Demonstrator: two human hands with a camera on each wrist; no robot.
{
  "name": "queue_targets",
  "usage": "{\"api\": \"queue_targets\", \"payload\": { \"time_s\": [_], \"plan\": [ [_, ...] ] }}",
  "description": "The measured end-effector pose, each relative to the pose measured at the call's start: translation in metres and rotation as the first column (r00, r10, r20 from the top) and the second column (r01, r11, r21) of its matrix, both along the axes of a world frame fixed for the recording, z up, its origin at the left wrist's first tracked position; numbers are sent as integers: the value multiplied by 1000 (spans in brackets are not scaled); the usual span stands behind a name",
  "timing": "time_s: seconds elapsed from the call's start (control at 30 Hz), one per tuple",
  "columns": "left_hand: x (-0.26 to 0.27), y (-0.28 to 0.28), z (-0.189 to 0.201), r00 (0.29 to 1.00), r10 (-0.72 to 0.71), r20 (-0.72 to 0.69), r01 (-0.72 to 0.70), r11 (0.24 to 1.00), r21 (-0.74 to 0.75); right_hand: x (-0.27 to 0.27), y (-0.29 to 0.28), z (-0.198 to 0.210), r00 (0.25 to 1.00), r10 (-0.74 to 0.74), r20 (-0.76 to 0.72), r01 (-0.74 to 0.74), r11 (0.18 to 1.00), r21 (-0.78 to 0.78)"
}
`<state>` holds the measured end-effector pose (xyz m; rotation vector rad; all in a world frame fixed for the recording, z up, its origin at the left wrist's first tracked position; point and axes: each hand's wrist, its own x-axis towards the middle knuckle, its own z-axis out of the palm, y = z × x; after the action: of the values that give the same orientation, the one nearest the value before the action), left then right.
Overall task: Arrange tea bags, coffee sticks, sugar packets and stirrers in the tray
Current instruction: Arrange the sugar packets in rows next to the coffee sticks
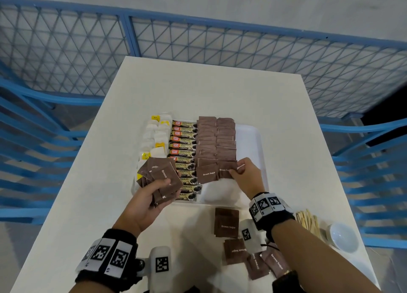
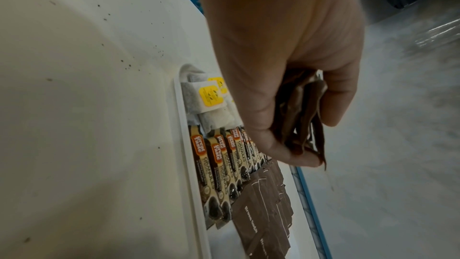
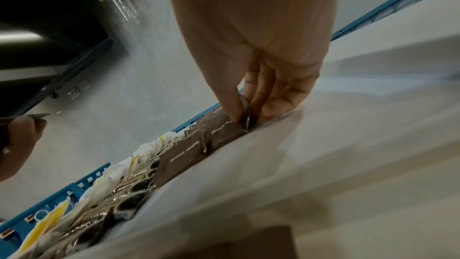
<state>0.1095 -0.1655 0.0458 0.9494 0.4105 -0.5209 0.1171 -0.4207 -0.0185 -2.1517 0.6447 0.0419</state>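
While the packet (image 1: 226,170) lies at the near end of the right sugar column in the tray (image 1: 253,138), the right hand (image 1: 246,173) pinches its right edge; the left hand (image 1: 152,196) clasps spare packets (image 1: 163,178), left of it.

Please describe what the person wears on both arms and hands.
Both hands are bare. The left wrist band and right wrist band are black with white panels printed with black square codes. Under each wrist sits a white camera block with another code.
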Motion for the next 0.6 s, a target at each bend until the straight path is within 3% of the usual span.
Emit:
{"api": "queue_targets", "payload": {
  "time_s": [0.2,0.33,0.47,0.6],
  "plan": [
    [0,0,0,1000,-12,0,12,1000,25,-5,3,-3,998,-5,63,11,996,-91],
    [0,0,1,999,-37,2,37,999,38,-14,18,5,977,105,186,-71,981,-178],
    [-2,-2,1,997,-78,18,76,993,88,-20,45,35,932,292,214,-297,955,-8],
    [-3,-4,1,990,-135,35,131,985,114,-24,72,62,878,443,183,-479,822,309]
  ]
}}
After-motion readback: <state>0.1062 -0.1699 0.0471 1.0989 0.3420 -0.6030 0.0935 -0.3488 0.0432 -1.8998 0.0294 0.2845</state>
